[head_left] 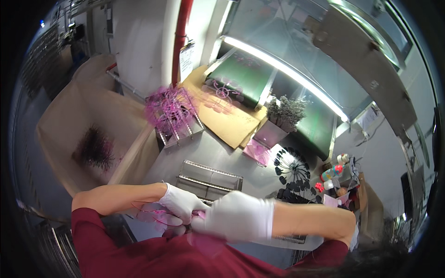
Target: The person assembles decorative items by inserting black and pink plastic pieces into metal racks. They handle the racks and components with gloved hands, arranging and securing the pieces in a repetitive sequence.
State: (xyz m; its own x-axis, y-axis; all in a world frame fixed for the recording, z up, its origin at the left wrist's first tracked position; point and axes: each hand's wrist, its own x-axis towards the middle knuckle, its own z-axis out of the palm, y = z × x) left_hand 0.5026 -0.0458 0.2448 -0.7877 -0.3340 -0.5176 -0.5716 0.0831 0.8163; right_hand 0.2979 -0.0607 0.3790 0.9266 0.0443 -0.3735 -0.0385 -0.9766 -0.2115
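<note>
Both my hands wear white gloves and meet close in front of my body. My left hand is closed on a see-through pink plastic moulding, whose rounded lobes and thin runners stick out to the left. My right hand, blurred by motion, is closed against the left one. A bit of pink shows between the two, and another blurred pink patch lies below my right hand. Most of the right fingers are hidden. Just beyond my hands, a metal rack with slotted rails rests on the grey table.
At left stands a large beige bin with dark runners inside. A pink runner heap sits on another rack. Wheel-shaped pink mouldings lie by a green conveyor. Black mouldings, a box of dark sprigs and bottles are at right.
</note>
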